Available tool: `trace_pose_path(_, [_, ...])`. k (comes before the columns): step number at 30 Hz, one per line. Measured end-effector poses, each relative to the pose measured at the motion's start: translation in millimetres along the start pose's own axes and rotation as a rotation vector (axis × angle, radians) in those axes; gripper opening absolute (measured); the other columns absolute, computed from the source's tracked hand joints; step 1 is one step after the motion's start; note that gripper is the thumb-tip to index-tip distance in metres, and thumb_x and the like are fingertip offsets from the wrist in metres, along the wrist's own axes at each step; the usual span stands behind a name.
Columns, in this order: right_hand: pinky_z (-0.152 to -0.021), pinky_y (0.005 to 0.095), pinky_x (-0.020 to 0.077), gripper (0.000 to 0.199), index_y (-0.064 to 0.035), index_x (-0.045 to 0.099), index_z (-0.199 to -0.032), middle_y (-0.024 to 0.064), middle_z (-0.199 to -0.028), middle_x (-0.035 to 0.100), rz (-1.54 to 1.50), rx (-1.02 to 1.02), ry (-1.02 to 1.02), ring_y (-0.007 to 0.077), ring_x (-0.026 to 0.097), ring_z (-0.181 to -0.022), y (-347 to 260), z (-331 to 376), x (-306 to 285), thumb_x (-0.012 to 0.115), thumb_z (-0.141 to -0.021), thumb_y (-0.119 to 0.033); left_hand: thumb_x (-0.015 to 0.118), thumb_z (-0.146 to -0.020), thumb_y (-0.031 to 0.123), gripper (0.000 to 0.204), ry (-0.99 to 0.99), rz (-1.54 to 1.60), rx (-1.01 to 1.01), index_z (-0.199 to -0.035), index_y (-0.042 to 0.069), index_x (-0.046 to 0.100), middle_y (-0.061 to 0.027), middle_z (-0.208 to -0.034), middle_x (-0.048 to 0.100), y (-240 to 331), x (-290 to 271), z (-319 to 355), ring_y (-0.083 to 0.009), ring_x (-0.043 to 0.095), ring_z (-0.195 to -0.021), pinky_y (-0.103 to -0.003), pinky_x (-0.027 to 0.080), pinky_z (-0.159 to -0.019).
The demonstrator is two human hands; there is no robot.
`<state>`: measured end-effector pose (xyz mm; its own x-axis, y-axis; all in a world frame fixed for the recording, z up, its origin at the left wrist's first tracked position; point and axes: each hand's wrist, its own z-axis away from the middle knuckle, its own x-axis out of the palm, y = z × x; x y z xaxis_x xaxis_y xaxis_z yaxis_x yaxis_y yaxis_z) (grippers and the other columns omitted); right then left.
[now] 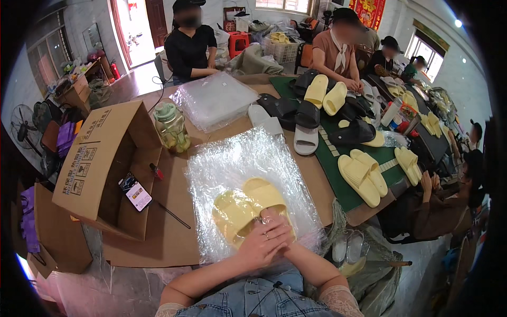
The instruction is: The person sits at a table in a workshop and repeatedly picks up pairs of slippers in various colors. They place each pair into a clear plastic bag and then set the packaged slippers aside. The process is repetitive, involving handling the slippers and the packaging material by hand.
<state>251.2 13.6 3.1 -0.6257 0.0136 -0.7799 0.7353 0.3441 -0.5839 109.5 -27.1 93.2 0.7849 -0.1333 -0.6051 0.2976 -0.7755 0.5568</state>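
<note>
A: Where are the yellow slides [248,208]?
B: On the clear plastic bags [232,164], worktop [169,238] centre.
A: Hands?
B: Left hand [259,244] and right hand [279,228] overlap, pressing flat on the pair, fingers loosely open.

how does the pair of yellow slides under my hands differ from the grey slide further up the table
The pair of yellow foam slides lies on a clear plastic bag, under both hands; the single grey foam slide lies untouched where brown tabletop meets green mat. Both are open-toed.
</note>
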Motion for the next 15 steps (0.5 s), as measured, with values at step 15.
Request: trace_pose_path(15, [-0.071, 0.0523, 0.0505, 0.034, 0.0001, 0.059, -0.095, 0.0223, -0.09, 0.063, 0.021, 0.106, 0.153, 0.0433, 0.063, -0.079, -9.5, -59.5, 4.7, 0.072, -0.091, -0.031, 0.073, -0.091, 0.021, 0.044, -0.387, 0.339, 0.024, -0.133, 0.007, 0.066, -0.0086, -0.147, 0.058, 0.6, -58.6, 23.4, -0.0331, 0.048, -0.14, -0.045, 0.042, -0.114])
